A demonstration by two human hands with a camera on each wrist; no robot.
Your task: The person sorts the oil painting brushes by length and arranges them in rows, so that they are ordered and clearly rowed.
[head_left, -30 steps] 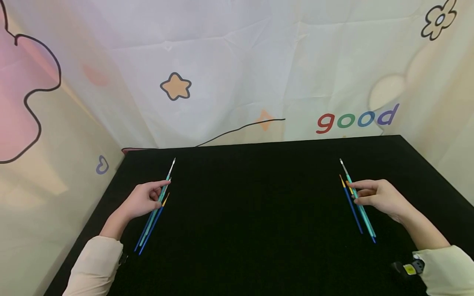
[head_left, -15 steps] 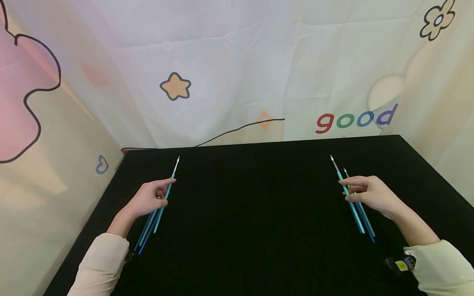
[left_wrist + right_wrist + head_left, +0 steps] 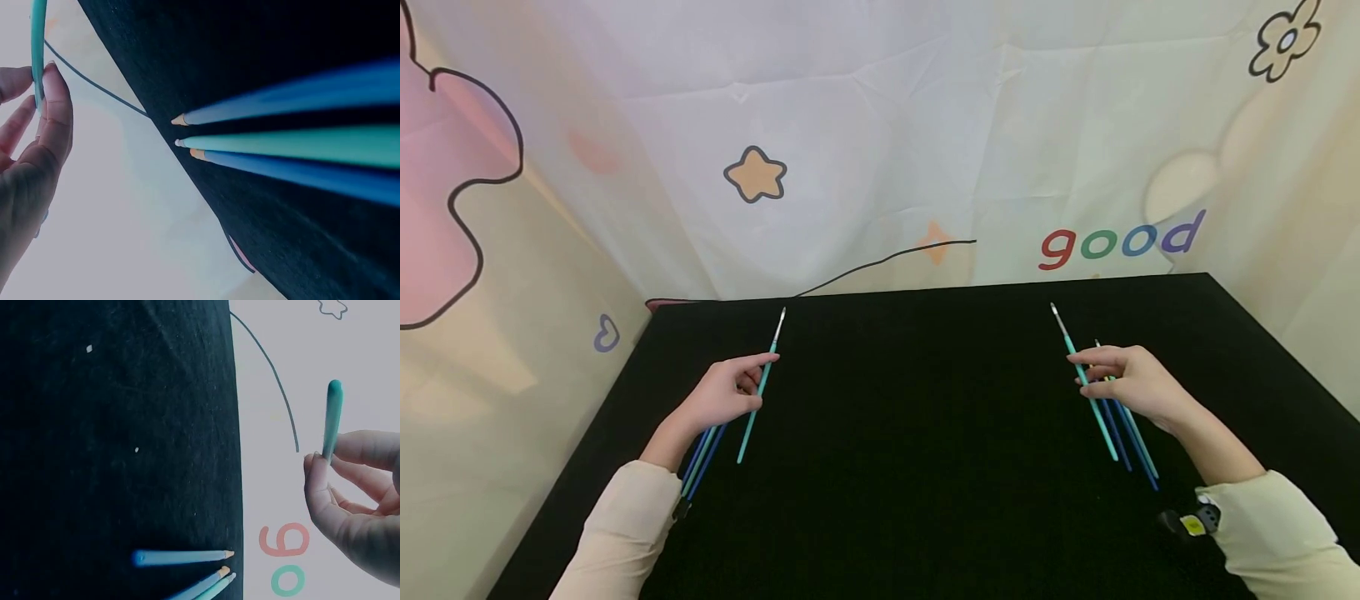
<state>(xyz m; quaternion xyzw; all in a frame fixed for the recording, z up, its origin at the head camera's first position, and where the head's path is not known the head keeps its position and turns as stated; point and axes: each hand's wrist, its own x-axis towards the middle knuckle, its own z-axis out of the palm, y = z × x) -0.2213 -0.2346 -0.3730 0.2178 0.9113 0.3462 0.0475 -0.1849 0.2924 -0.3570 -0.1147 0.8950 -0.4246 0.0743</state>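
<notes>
At the lower left of the frame, three thin blue and teal paintbrushes (image 3: 702, 458) lie on the black table (image 3: 910, 433). Beside them, the left hand (image 3: 726, 392) pinches a long, thin teal paintbrush with a silver neck (image 3: 747, 433). Right of the middle, a matching teal paintbrush (image 3: 1102, 427) sits in the pinch of the right hand (image 3: 1133, 385), near more thin paintbrushes (image 3: 1117, 437). Both held brushes look light and stiff, with smooth handles that might roll. The tips look easy to bend, so the handle seems the best place to hold.

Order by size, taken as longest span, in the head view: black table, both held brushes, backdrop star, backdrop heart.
1. Black table
2. Left held brush and right held brush: too alike to rank
3. Backdrop star
4. Backdrop heart
</notes>
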